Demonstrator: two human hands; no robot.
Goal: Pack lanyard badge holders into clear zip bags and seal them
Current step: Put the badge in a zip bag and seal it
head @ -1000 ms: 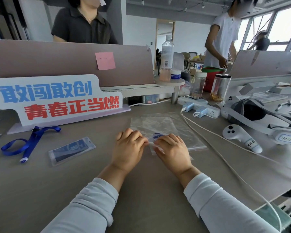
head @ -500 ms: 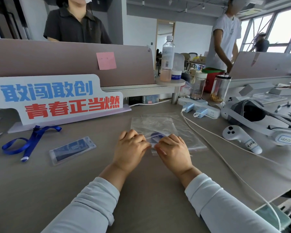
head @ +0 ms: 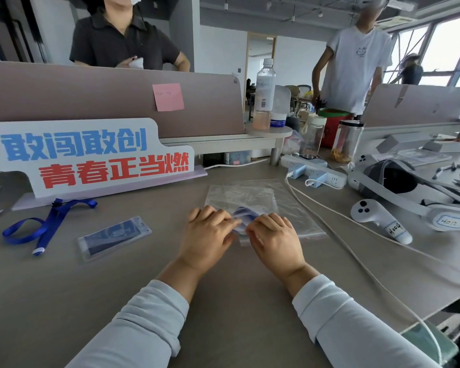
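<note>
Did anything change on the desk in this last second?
Barely. The left hand and right hand keep pinching the near edge of the clear zip bag, hardly shifting; the blue lanyard inside shows a little more between them. The loose lanyard and badge holder at the left lie where they were.

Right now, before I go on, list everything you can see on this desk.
clear plastic zip bags: at least two, transparent, overlapping at centre
blue fabric lanyard: one, blue, far left
clear badge holder with dark card: one, beside the lanyard
blue strap: one, at the bags, between the hands
white slogan sign: one, blue and red characters, back left
pink sticky note: one, on the partition
white power strip: one, back right
white headset: one, right
white controller: one, right
left grip: hand, pinching a bag
right grip: hand, pinching a bag
</note>
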